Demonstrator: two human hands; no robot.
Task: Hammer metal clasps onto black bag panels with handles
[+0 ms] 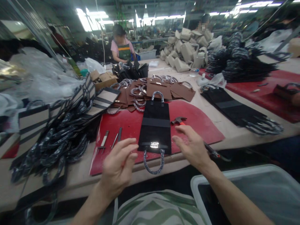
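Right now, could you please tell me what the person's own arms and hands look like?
The left hand and the right hand are bare: no gloves, rings or watch show. The left forearm and right forearm are uncovered too, no sleeve in view. Between them, the person wears a green-and-white striped garment.

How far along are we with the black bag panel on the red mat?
Looks done: the black panel lies flat on the red mat, with a handle at each end and a metal clasp fitted. In hand: nothing is gripped; the left hand and right hand hover open beside it, and the hammer lies on the mat. Probably left: the brown panels heaped behind.
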